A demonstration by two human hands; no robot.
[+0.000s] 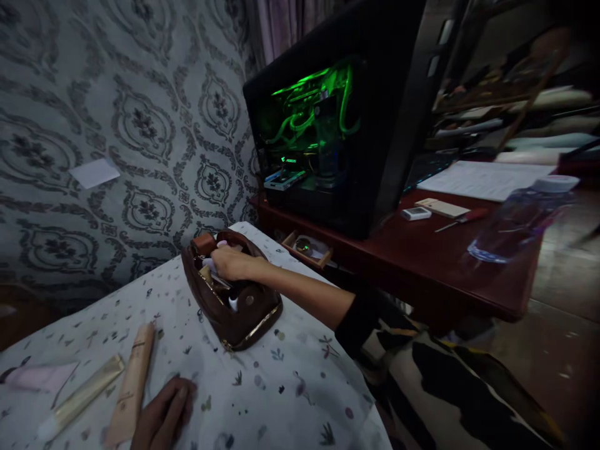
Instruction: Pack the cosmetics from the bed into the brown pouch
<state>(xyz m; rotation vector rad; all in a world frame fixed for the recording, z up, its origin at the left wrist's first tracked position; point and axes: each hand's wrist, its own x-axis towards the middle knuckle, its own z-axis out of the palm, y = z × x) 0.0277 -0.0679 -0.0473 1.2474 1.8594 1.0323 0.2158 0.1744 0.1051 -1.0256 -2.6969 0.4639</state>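
Observation:
My right hand (pixel 230 262) reaches into an unzipped brown cosmetic bag (pixel 255 315) on the cloth-covered table. Its fingers are bent closed among the contents, and what they grip is hidden. Several small items show inside the bag, among them a white-capped one (pixel 233 304). My left hand (pixel 165 409) rests on the cloth at the bottom edge, its fingers loosely curled with nothing visible in them. Right beside it lies a peach squeeze tube (pixel 134 381). Farther left are a pale gold tube (pixel 87 394) and a pink tube (pixel 40 377).
A patterned white tablecloth (pixel 262 387) covers the table. Beyond it, a dark red desk (pixel 450 262) holds a green-lit computer case (pixel 389 125), a clear bottle (pixel 515 219), a screwdriver (pixel 469 217) and papers (pixel 482 178). A small open drawer (pixel 323 259) juts out near the bag.

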